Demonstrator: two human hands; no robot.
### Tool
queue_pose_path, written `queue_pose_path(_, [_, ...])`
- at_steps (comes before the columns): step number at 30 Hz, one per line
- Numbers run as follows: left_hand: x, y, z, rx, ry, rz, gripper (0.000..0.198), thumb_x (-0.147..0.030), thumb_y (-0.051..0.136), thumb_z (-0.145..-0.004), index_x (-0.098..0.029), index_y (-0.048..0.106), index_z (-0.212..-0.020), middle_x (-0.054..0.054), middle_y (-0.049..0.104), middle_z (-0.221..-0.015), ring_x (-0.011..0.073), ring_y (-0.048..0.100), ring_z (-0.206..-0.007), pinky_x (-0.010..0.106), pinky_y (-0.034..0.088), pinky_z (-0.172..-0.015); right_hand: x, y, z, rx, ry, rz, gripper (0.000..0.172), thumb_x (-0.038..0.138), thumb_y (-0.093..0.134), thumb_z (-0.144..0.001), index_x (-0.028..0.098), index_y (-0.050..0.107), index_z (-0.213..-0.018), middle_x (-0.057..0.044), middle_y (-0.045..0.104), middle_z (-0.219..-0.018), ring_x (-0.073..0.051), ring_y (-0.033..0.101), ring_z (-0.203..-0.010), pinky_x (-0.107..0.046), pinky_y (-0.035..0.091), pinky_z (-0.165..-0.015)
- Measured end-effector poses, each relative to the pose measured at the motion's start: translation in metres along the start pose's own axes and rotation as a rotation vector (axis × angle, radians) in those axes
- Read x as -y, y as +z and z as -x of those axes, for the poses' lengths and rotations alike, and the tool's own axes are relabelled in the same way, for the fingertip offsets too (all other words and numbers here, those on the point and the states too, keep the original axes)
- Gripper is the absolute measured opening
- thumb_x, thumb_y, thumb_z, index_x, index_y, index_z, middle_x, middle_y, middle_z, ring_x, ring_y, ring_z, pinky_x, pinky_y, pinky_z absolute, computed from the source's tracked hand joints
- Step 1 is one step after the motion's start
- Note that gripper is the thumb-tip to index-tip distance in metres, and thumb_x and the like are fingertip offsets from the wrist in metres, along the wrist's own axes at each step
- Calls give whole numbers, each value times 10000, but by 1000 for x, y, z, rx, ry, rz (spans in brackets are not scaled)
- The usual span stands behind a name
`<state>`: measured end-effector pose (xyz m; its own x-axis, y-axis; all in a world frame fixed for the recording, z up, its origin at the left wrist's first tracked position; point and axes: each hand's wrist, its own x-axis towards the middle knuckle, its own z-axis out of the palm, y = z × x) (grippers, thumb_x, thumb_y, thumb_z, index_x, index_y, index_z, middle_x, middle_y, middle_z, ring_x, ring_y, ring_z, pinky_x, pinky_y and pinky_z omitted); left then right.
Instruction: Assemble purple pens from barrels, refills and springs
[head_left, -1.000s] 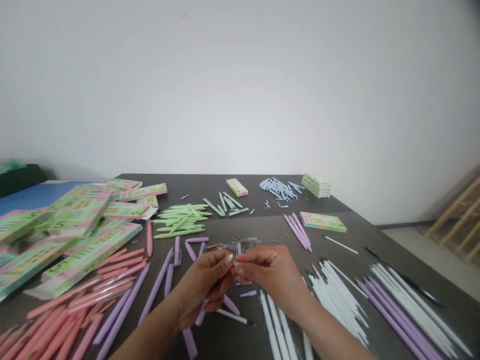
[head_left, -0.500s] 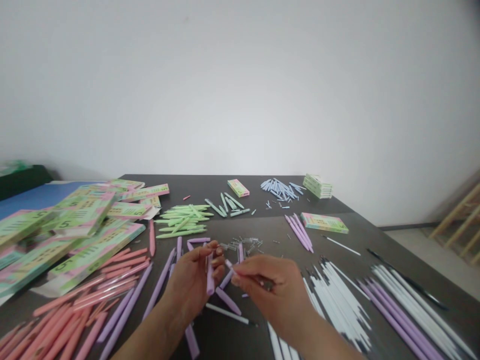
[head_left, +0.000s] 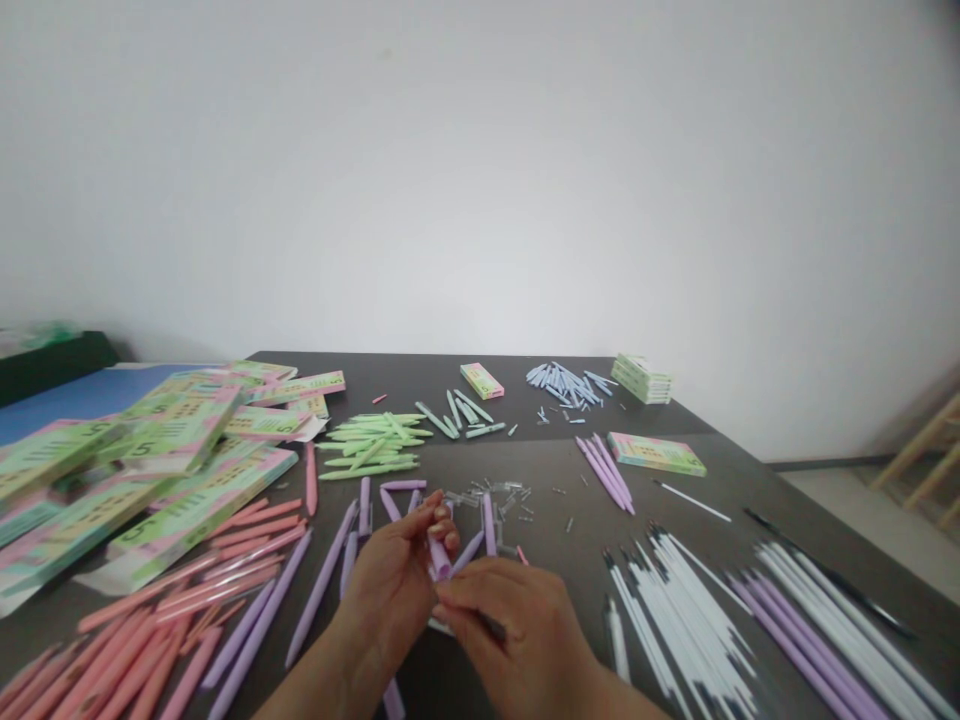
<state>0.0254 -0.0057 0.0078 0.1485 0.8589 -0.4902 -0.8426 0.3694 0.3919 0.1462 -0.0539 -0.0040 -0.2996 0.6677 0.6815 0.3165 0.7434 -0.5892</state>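
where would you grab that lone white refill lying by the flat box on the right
Pinch the white refill at mid-length, coming straight down from above. It lies flat and alone on the table, apart from the flat box and the purple pens, so both long sides are free for fingertips.

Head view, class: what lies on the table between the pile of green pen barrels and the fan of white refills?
In the head view, between the green pen barrels and white refills lie small metal springs and scattered purple barrels.

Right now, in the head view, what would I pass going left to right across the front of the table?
Pink pen barrels → left hand holding a purple pen barrel → right hand → white refills → purple and white tubes.
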Motion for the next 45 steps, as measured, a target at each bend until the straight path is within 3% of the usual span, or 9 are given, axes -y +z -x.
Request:
queue_pose_path(10, [-1, -3, -6, -32, 57, -28, 205, -2, 371, -846, -117, 502, -739, -22, 494, -562, 43, 480, -381, 156, 498, -399, 0, -6, 1, -39, 11, 9, 125, 83, 616, -744, 149, 686, -824, -43, 713, -752, -127, 659, -680, -185, 496, -675])
queue_pose_path(15, [7, -2, -2, 6, 42, -68, 171, -20, 409, -835, -131, 513, -757, -6, 536, -581, 71, 526, -411, 179, 496, -401, -6, -3, 2, -19, 155, -12, 87, 106, 664, -720, 180, 685, -760, -11, 712, -743, -131, 656, -700, -194, 474, -677])
queue_pose_path(22, [20, -6, -5, 61, 26, -145, 135, -102, 433, -845, -129, 542, -770, 57, 616, -690, 130, 601, -523, 238, 503, -459, -10, -5, -7, 24, 515, -210, 162, 62, 669, -671, 189, 641, -769, 24, 668, -700, -118, 621, -647, -188, 467, -621])
queue_pose_path(25, [21, -9, -5, 77, 28, -192, 120, -121, 450, -841, -133, 559, -795, 53, 620, -690, 141, 612, -558, 243, 499, -480, -12, -6, -11, 76, 567, -262, 170, 61, 678, -657, 189, 637, -762, 36, 644, -662, -117, 602, -614, -192, 459, -597])
queue_pose_path(30, [22, -11, -1, 91, 12, -275, 77, -157, 513, -819, -144, 581, -853, 27, 621, -659, 128, 595, -526, 226, 484, -456, -14, -12, -12, 103, 463, -185, 171, 87, 646, -711, 210, 672, -827, 27, 671, -724, -108, 598, -639, -186, 455, -610])
queue_pose_path(33, [24, -11, 2, 124, -28, -314, 60, -143, 540, -798, -123, 596, -808, 43, 634, -648, 134, 601, -519, 231, 495, -457, -15, -18, -11, 93, 322, -85, 179, 125, 583, -784, 217, 676, -905, -1, 703, -834, -117, 628, -724, -199, 468, -675])
queue_pose_path(40, [25, -12, 4, 187, -123, -300, 116, -146, 529, -809, -105, 581, -713, 17, 578, -562, 95, 555, -442, 236, 518, -455, -11, -22, -10, 50, 18, 137, 188, 160, 480, -858, 168, 636, -963, -55, 686, -829, -147, 615, -778, -253, 488, -730])
queue_pose_path(43, [22, -13, 2, 189, -133, -283, 131, -136, 516, -818, -102, 568, -703, 13, 565, -544, 77, 531, -407, 194, 490, -395, -11, -22, -10, 61, 10, 141, 187, 178, 505, -853, 171, 629, -993, -46, 677, -842, -138, 609, -789, -242, 483, -737])
queue_pose_path(45, [18, -13, -1, 168, -111, -272, 115, -112, 505, -821, -98, 566, -724, 25, 582, -563, 75, 540, -414, 176, 485, -384, -11, -27, -12, 67, 94, 129, 219, 183, 559, -823, 181, 614, -1035, -28, 669, -845, -126, 605, -767, -228, 476, -723])
